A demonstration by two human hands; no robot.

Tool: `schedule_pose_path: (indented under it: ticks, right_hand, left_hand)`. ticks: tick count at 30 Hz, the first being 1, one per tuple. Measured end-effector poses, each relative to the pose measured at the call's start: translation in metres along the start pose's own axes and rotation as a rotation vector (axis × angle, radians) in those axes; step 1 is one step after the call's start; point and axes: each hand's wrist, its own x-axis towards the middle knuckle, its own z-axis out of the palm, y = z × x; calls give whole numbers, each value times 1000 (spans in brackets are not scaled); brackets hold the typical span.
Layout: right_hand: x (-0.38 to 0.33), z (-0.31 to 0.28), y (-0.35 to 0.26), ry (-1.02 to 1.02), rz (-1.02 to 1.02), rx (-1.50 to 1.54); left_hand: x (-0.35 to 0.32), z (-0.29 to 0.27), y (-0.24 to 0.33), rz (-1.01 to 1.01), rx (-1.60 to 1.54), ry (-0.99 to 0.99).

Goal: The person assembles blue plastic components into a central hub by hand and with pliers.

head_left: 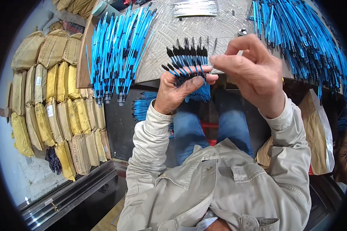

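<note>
Yellow and tan sacks stacked in rows at far left, some with small pale labels; brown paper bag with a white liner at right by the person's arm. Left hand clamped on a fanned bundle of blue sticks with black tips, held above the lap at the bench edge; right hand pinching the bundle's right end, fingers closed. Loose piles of the same blue sticks on the bench, left and right, with a silvery wire bundle at the top.

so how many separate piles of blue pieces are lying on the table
2. One pile lies on the table at the left edge, the other pile at the right. A third bunch is fanned in the left hand, not lying down. More may be hidden lower down.
</note>
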Motion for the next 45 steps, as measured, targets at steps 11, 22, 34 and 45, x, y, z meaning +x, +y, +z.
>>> schedule_pose_path:
  ticks: [11,22,34,45]
  right_hand:
    - [-6,5,3,111,8,20]
    - [-9,5,4,75,-8,26]
    - [-6,16,3,125,-35,32]
    - [-5,16,6,170,-82,-74]
  left_hand:
    - [-1,6,4,107,75,-6]
    - [-1,10,10,74,100,-21]
    - [1,8,8,137,218,-7]
    - [1,8,7,50,198,10]
